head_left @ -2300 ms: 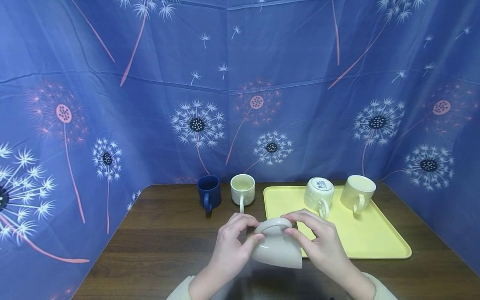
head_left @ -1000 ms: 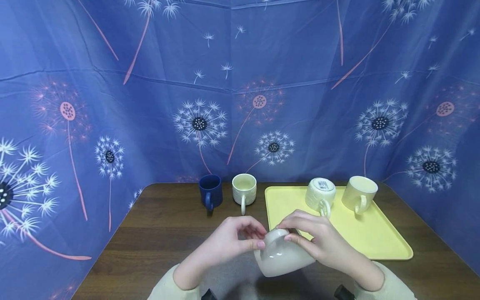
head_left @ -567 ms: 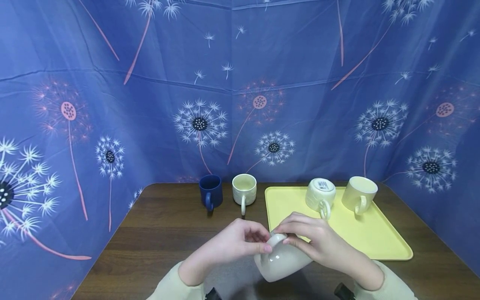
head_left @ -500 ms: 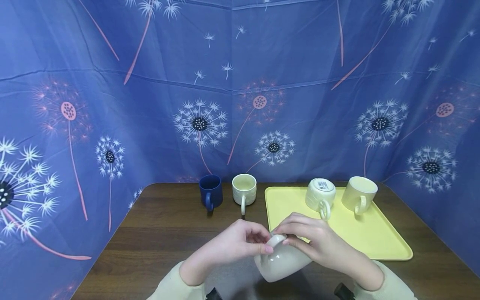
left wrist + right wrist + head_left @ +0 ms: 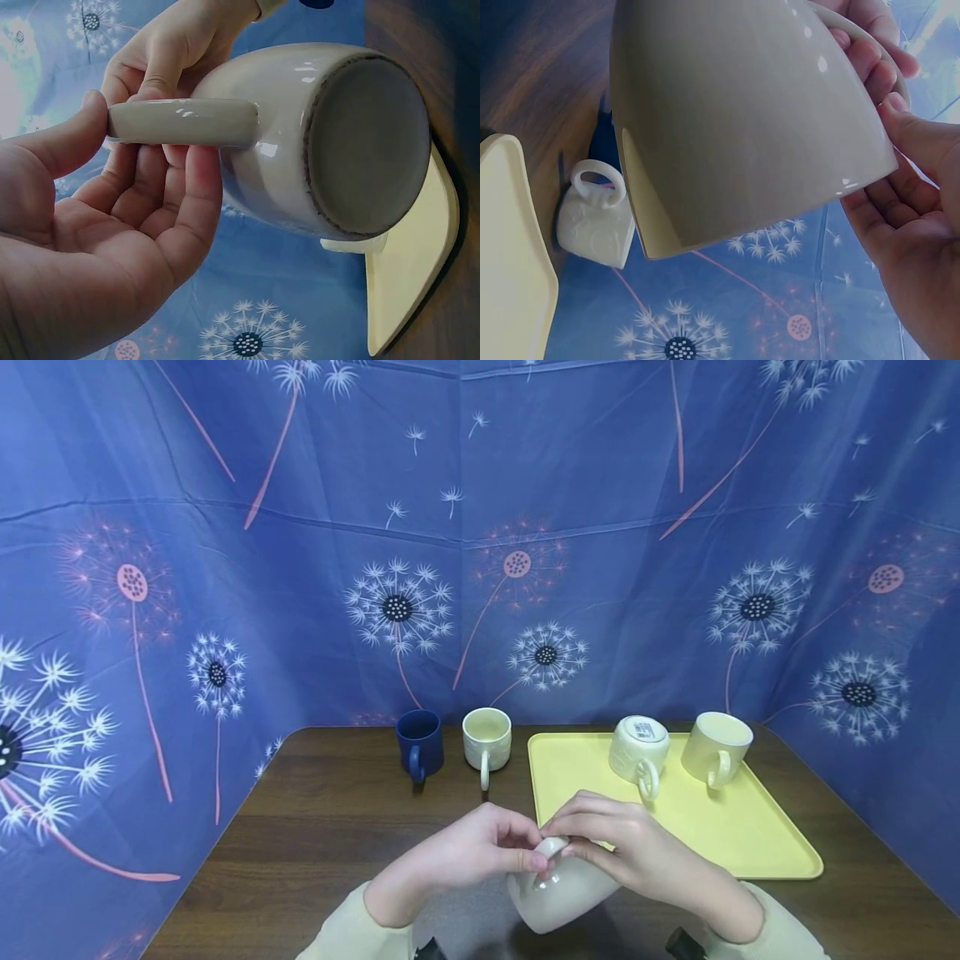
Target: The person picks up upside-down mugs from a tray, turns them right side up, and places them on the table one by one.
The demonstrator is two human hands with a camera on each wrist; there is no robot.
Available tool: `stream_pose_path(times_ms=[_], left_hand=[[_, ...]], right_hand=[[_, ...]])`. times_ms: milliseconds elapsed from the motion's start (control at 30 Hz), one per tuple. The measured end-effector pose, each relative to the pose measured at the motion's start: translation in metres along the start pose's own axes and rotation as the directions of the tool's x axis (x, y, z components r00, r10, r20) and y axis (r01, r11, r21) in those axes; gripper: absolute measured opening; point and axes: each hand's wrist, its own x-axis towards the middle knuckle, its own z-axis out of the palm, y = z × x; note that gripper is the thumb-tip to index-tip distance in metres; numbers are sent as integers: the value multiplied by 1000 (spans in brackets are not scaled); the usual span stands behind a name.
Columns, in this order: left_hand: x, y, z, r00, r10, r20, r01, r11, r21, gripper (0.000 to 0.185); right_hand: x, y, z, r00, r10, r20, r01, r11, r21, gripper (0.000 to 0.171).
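Both hands hold a glossy off-white mug [image 5: 566,895] by its handle, above the table's near side. It lies tipped over in the air, with its handle on top. My left hand [image 5: 480,852] pinches one end of the handle [image 5: 184,121], thumb on the outside and fingers curled beneath. My right hand [image 5: 630,843] grips the handle's other end between thumb and fingers. The mug's flat, dark-edged base [image 5: 367,146] faces the left wrist view, while its rim is nearest the right wrist camera. The handle is partly hidden by fingers in the head view.
A dark blue mug [image 5: 420,745] and a white embossed cup [image 5: 486,741] stand upright at the back. On the yellow tray [image 5: 731,843] at right are an upside-down white cup [image 5: 637,752] and a cream mug [image 5: 716,749]. A blue dandelion-print cloth [image 5: 480,568] hangs behind.
The held mug has turned, from handle up with its rim at lower right to a more sideways tilt, and has come slightly nearer me. Both hands keep hold of its handle.
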Motion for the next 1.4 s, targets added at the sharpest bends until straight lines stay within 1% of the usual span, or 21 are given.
stream_pose_path(times_ms=[100,267,433,600,833,1000,1133,1267,1400], left_hand=[[0,-1,2,1000,13,-7,-13,1000,-16,14],[-2,-3,7,997,12,-78,-16,999,-47,12],[-3,-2,12,990,25,-137,-29,999,-27,11],[-4,-3,16,985,51,-166,-55,998,-22,13],[-5,-6,18,977,102,-190,-101,995,15,14],[-6,-7,19,970,118,-212,-114,993,32,12],[-8,-7,20,966,123,-229,-118,992,36,10],[-11,-6,18,961,125,-246,-123,992,25,11],[-14,-5,15,957,115,-267,-116,993,13,11]], right_hand=[[0,0,1,1000,0,11,0,1000,1,21],[-1,0,1,1000,11,20,-11,1000,3,21],[-1,0,1,999,30,17,-30,1000,8,23],[-3,-1,2,999,45,7,-45,999,2,24],[-3,0,4,1000,29,-10,-30,1000,-8,22],[-2,0,4,999,30,-15,-31,999,-8,23],[-1,-1,3,998,58,-27,-59,998,-19,28],[-2,-2,-1,993,101,-57,-103,994,-33,33],[-3,-2,-7,981,173,-86,-178,982,-57,37]])
